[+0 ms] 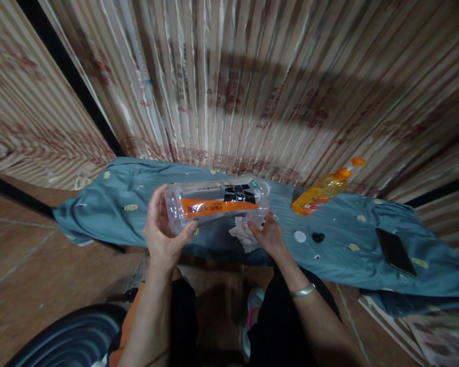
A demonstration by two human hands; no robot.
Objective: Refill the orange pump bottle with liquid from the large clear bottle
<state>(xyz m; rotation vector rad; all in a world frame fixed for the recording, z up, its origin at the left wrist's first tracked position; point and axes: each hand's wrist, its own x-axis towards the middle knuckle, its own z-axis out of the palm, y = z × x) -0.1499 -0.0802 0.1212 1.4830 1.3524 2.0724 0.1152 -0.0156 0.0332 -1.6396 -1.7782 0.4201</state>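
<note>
Nearest to you, your knees in dark trousers sit over a brown tiled floor (30,265), with a pink-and-white shoe (253,300) between them and the curved dark edge of a seat (69,331) at lower left. A silver bangle (302,291) circles your right wrist.

Your left hand (162,232) is raised above the near edge of the table (110,204), which is covered in a teal cloth with small yellow motifs. That hand's fingers are wrapped around the base end of a clear plastic bottle (218,201), thumb on one side and fingers curled over the other, so it is clamped on the bottle. The bottle lies level in the air, crosswise in front of you, with an orange and black label along its side.

Your right hand (268,234) is under the bottle's other end, fingers bent and pinching a crumpled white cloth (243,237) that rests on the table just beneath the bottle; the hand touches the cloth, and whether it also bears on the bottle you cannot tell.

Further right on the table lie a small white cap (300,236) and, just beside it, a small black object (318,237). Beyond them an orange liquid bottle with a pump top (323,189) lies tilted on its side. Well to the right sits a dark phone (396,251). Behind everything hangs a striped curtain (252,76).
</note>
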